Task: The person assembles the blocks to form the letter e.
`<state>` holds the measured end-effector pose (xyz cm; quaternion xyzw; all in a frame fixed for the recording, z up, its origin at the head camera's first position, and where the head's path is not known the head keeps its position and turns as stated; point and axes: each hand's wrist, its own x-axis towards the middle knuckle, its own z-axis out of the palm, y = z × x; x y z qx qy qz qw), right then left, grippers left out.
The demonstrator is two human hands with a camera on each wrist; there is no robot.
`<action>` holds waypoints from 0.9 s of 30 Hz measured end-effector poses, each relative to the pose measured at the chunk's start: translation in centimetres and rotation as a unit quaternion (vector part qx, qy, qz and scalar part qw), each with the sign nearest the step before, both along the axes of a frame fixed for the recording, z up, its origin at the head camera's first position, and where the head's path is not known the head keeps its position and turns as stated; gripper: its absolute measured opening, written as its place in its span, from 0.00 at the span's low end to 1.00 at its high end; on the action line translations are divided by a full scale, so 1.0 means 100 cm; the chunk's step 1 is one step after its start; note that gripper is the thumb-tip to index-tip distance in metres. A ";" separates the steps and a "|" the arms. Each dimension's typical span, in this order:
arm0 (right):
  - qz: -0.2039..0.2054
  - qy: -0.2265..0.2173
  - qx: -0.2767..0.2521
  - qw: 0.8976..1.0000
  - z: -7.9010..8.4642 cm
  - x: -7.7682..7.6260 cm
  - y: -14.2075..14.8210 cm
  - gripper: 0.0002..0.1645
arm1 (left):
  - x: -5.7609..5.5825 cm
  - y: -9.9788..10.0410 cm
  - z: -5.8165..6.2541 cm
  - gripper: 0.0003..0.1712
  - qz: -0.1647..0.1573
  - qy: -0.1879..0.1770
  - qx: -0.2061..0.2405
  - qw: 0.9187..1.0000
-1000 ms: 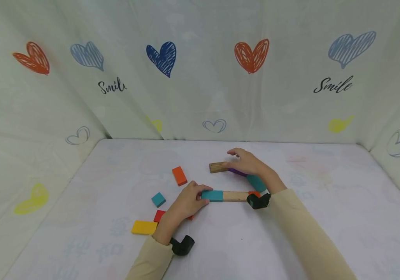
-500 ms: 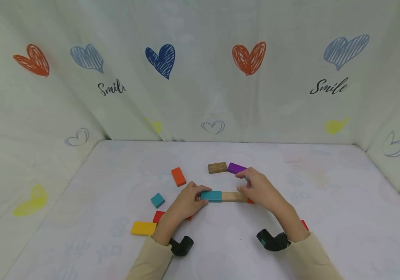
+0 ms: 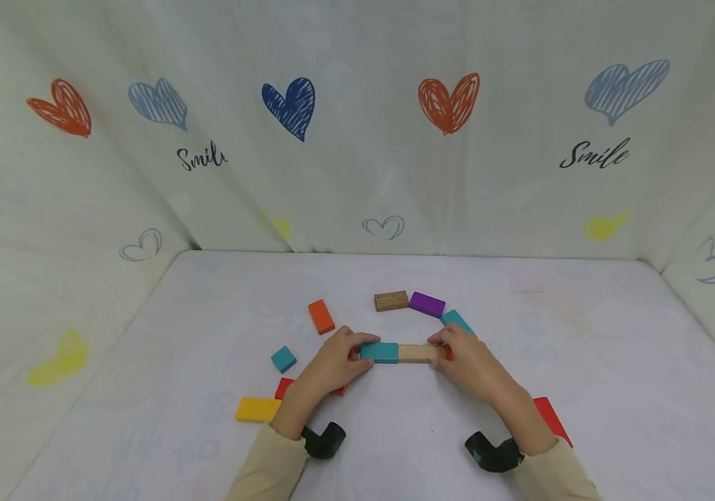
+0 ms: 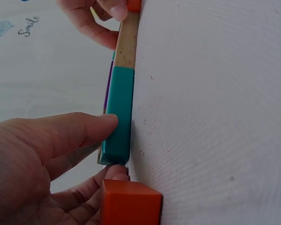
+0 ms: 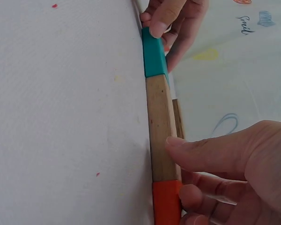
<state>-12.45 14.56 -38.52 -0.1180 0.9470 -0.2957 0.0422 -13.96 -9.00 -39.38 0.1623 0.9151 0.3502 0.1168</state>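
A row of blocks lies on the white table: a teal block (image 3: 384,353), a plain wooden block (image 3: 416,354) and an orange block (image 5: 166,201), end to end. My left hand (image 3: 334,358) holds the teal block's left end, its thumb on the near side and fingers at the far side and end. At the row's other end, my right hand (image 3: 475,363) pinches the wooden block near its joint with the orange one, which it mostly covers in the head view. Close to my left fingers, in the left wrist view, stands an orange-red block (image 4: 131,202).
Behind the row lie a brown block (image 3: 391,301), a purple block (image 3: 427,304) and another teal block (image 3: 457,321) in an arc. To the left are an orange block (image 3: 321,316), a small teal block (image 3: 284,359) and a yellow block (image 3: 257,410). A red block (image 3: 551,420) sits by my right wrist.
My right hand has come back from the purple and rear teal blocks toward me and onto the row's right end, uncovering those blocks. My left hand has stayed on the teal block.
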 end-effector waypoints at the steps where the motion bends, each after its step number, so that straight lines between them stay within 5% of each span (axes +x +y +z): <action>1: 0.000 0.003 -0.001 1.000 -0.001 0.000 0.000 0.16 | 0.000 0.000 0.000 0.21 0.000 -0.001 0.001 1.000; 27: 0.005 0.011 -0.012 1.000 -0.007 -0.001 0.006 0.15 | -0.004 -0.008 0.001 0.27 -0.012 -0.028 0.023 0.999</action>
